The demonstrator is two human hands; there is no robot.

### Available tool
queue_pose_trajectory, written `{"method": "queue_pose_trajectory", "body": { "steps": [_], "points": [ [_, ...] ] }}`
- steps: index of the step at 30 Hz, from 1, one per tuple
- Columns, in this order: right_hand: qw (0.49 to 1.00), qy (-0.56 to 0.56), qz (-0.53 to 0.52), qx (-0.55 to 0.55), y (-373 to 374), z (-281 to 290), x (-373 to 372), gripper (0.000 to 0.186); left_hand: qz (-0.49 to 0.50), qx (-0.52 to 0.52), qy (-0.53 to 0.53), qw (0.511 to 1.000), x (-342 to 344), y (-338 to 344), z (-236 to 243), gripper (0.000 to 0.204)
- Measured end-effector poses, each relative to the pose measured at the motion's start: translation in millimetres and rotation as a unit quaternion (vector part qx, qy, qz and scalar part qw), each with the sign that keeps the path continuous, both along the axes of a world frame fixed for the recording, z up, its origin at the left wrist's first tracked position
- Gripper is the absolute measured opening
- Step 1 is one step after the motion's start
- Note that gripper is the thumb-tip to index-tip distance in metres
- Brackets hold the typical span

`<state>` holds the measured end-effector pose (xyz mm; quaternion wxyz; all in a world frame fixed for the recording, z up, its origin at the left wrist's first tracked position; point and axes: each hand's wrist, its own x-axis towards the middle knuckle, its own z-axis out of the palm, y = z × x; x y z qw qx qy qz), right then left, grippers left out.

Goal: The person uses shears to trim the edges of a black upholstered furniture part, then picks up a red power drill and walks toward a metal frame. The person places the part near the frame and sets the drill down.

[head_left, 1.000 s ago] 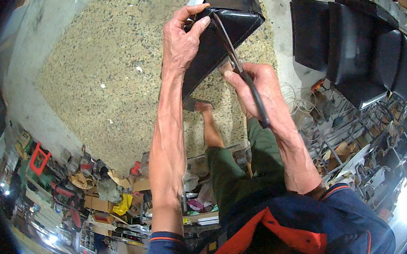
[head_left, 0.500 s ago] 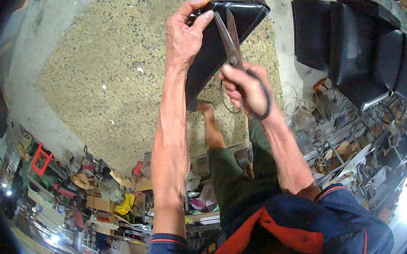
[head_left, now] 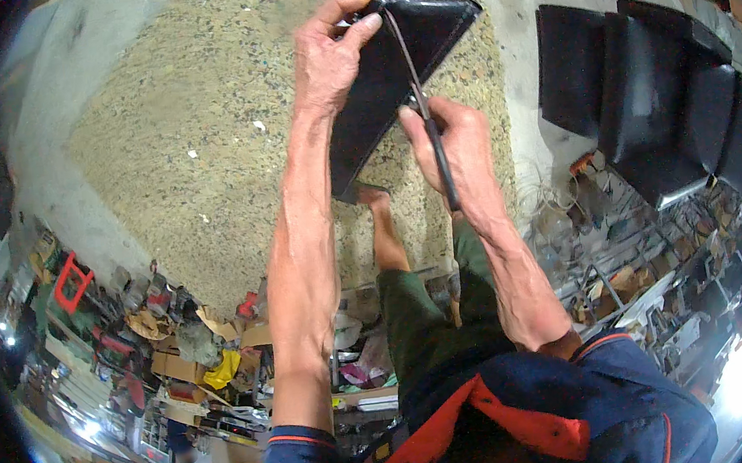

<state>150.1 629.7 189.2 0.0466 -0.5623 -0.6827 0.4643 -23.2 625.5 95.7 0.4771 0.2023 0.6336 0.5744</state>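
Black padded piece (head_left: 383, 83), upper centre of frame. Your left hand (head_left: 325, 64) pinches its corner, thumb opposing fingers, likely steadying it. Your right hand (head_left: 456, 138) clasps the scissors (head_left: 420, 100), tips by that thumb, seemingly for control.

This place appears to be a workshop, and a rather crowded one. The floor (head_left: 520, 83) is of plain grey concrete, partly covered by a large speckled mat (head_left: 176, 152) at ten o'clock. At two o'clock there are several black padded pieces (head_left: 643, 89), similar to seat parts. At eight o'clock, a cardboard box (head_left: 176, 368) and a yellow bag (head_left: 223, 369) lie among a dense heap of mixed articles. Large scissors (head_left: 436, 145) at one o'clock and a black stitched piece (head_left: 368, 107) at twelve also show work with covering material.
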Motion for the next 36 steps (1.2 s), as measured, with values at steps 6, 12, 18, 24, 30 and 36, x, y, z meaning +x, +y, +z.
{"method": "queue_pose_trajectory", "body": {
  "steps": [6, 12, 18, 24, 30, 36],
  "points": [
    [0.996, 0.036, 0.084, -0.022, 16.6, -17.5, 27.4, 0.025, 0.021, 0.046, -0.045, 0.998, -8.7, -5.0, -5.7, 0.028],
    [0.898, 0.202, -0.114, -0.374, 8.8, -14.8, 20.3, 0.024, 0.013, 0.037, -0.032, 0.999, -8.4, -10.2, -5.6, 0.027],
    [0.944, 0.102, -0.066, -0.307, 12.5, 9.6, 6.1, 0.029, 0.032, 0.032, -0.022, 0.999, -4.8, -18.4, -1.6, 0.028],
    [0.998, -0.029, 0.024, -0.047, 0.0, 12.4, -16.1, 0.027, 0.033, 0.043, -0.047, 0.997, -10.8, -20.6, -2.1, 0.028],
    [0.863, 0.205, -0.160, -0.433, 8.8, 6.7, -0.2, 0.029, 0.038, 0.057, -0.055, 0.996, -11.5, -20.4, -2.7, 0.025],
    [0.979, 0.083, -0.042, -0.179, -6.0, -12.8, -7.4, 0.032, 0.012, 0.021, -0.013, 1.000, -16.4, -21.5, -3.3, 0.027]
  ]
}}
